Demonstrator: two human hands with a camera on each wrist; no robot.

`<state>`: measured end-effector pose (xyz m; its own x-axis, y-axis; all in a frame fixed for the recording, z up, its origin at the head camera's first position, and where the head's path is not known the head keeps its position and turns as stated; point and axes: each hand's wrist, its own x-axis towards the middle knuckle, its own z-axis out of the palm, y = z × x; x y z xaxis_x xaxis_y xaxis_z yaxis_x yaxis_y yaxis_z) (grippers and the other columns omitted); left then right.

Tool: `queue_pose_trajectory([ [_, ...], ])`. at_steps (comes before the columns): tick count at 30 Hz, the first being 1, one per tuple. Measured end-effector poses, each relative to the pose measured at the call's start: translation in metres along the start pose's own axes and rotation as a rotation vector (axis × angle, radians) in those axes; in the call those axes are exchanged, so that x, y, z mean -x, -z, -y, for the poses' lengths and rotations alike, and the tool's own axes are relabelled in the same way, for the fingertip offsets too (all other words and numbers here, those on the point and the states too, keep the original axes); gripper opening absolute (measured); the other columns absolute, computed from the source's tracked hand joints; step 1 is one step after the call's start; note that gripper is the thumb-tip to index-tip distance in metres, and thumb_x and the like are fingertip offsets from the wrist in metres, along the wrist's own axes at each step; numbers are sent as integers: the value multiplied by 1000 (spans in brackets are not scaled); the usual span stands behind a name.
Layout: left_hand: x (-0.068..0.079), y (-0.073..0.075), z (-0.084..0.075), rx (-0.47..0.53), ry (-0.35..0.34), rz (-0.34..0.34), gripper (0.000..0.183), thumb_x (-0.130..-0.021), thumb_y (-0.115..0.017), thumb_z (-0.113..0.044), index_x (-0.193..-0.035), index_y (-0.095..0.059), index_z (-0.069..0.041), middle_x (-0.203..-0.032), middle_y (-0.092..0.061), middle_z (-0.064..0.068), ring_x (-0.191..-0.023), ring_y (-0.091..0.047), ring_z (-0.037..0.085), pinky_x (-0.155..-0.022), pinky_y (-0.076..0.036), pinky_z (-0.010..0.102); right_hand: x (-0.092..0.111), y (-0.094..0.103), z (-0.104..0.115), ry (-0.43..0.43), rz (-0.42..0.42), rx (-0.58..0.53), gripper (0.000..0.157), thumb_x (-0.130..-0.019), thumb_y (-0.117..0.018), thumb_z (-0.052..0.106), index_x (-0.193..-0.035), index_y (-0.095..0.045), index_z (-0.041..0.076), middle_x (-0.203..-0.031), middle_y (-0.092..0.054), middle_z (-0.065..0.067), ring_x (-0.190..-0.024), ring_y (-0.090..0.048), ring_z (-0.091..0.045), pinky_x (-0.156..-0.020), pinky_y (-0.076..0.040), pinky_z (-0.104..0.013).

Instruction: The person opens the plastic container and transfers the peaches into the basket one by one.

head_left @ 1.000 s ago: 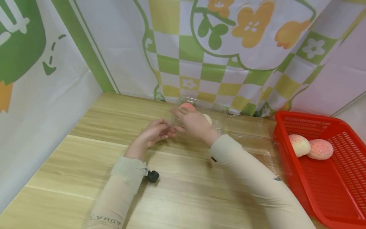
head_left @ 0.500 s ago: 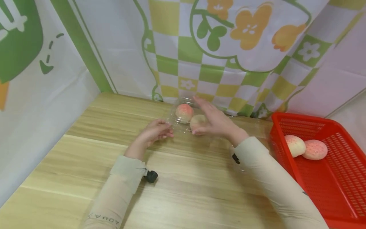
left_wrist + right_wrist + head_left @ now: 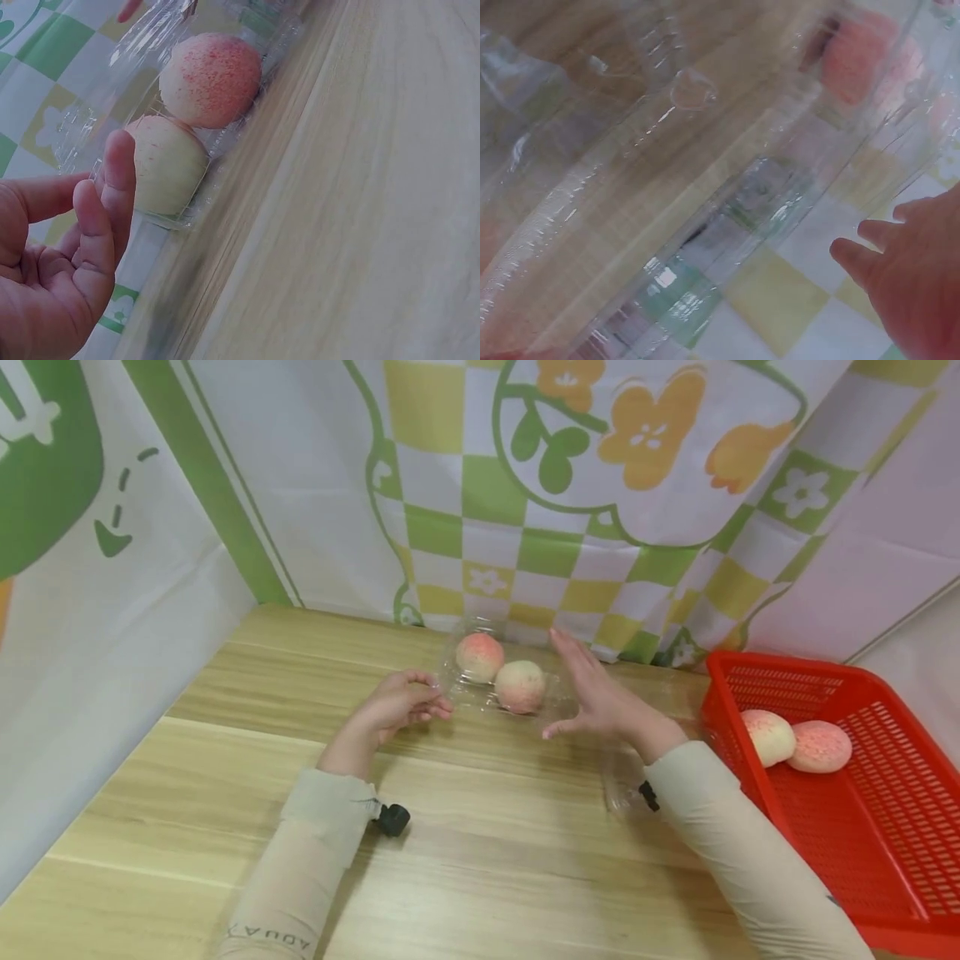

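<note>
A clear plastic clamshell box (image 3: 82,139) stands at the back of the table with two pink-and-cream peaches in it, a pinker one on the left (image 3: 480,657) and a paler one on the right (image 3: 521,687). My left hand (image 3: 401,702) pinches the left edge of the box between thumb and fingertips, the other fingers bent below. To the right of the peaches my right hand (image 3: 600,697) is spread with nothing in it, thumb apart from the fingers. The right wrist view shows the box's transparent plastic close by, with my fingers (image 3: 855,259) beyond it.
A red slatted basket (image 3: 915,935) stands at the right, holding a cream peach (image 3: 768,737) and a pink peach (image 3: 821,746). More clear plastic (image 3: 622,781) lies under my right wrist. A checked curtain (image 3: 487,527) hangs right behind the wooden table (image 3: 480,860).
My right hand has moved off the peaches to the right, leaving both uncovered in the box. My left hand has stayed at the box's left edge.
</note>
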<state>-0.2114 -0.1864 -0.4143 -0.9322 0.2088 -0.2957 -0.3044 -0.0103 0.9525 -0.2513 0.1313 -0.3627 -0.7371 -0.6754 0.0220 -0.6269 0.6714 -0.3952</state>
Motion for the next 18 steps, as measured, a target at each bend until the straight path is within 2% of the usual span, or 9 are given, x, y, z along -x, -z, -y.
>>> queue_pose_trajectory([
  [5,2,0,-1,-8,3,8,37,-103,-49,-9,-134,-38,8,-85,-73,1,-75,-71,8,-66,-52,15,4,-1,-5,-63,37,-55,130,-73,-86,42,-159,9,25,-168,8,-1,-155,6,-37,-121,-9,-61],
  [9,2,1,-1,-3,3,16,36,-103,-48,-8,-133,-38,9,-84,-73,0,-75,-71,9,-66,-52,16,7,-3,-9,-118,39,-97,118,-80,-82,41,-159,6,33,-167,6,7,-156,9,-26,-122,-9,-60],
  [12,2,1,0,-2,6,18,31,-103,-48,-8,-129,-40,8,-83,-73,0,-75,-71,9,-65,-52,16,8,-5,-11,-119,36,-90,113,-83,-80,41,-159,3,31,-167,6,8,-156,9,-23,-122,-10,-59],
  [18,1,0,0,-2,16,0,28,-103,-49,-9,-126,-42,4,-83,-73,0,-74,-71,8,-64,-52,16,8,-8,-13,-86,19,-58,110,-84,-78,39,-160,-1,21,-168,5,2,-156,7,-26,-122,-10,-57],
])
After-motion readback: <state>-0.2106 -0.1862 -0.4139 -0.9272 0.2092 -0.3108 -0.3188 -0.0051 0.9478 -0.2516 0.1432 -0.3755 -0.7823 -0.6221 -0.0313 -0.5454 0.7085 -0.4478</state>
